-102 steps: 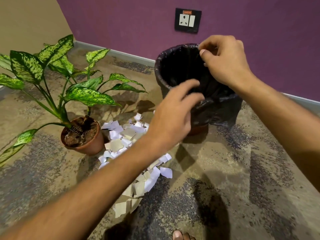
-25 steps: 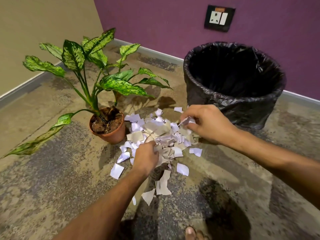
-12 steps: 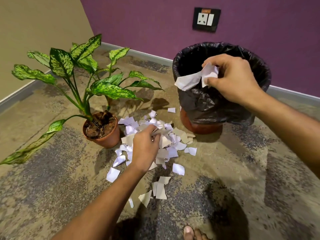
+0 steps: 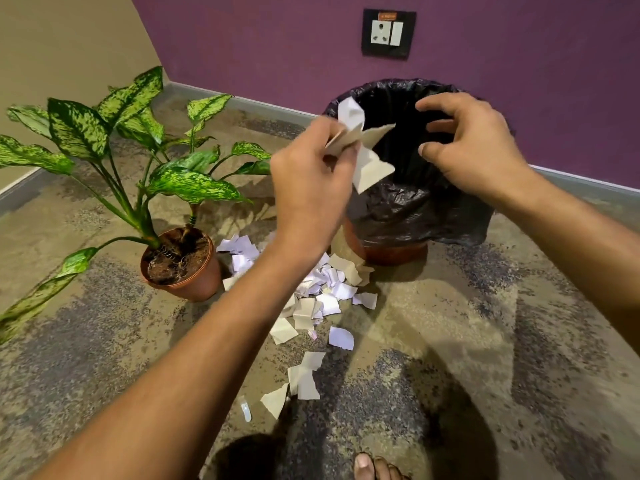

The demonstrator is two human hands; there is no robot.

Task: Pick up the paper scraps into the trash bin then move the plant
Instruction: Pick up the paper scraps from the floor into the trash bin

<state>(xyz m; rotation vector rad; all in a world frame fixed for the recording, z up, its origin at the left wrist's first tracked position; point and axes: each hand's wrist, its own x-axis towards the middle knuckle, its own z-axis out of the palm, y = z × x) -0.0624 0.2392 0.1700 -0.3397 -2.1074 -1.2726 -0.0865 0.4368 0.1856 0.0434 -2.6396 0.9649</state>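
Two bare hands are raised at the mouth of a round trash bin [image 4: 415,209] lined with a crinkled black plastic bag. Half a second ago the left hand [image 4: 311,188] was down on the floor among the paper; now it is up at the bin's near-left rim, its fingers pinching a small bunch of white paper scraps [image 4: 363,147] that stick up and hang over the opening. The right hand [image 4: 474,150], which was then holding a scrap at the rim, now holds nothing: its fingers are loosely curled and spread apart above the dark inside of the bin. Below the left wrist, a heap of torn white and cream paper pieces [image 4: 311,299] lies scattered on the mottled brown stone floor [image 4: 485,341], reaching to the bin's base. Left of that forearm stands a leafy green-and-yellow speckled plant in a round terracotta pot [image 4: 180,265], close beside the heap. On the purple wall beyond the right hand is a black socket plate [image 4: 388,33] with a small orange label, its writing too small to read. Bare toes [image 4: 374,467] show at the bottom edge.
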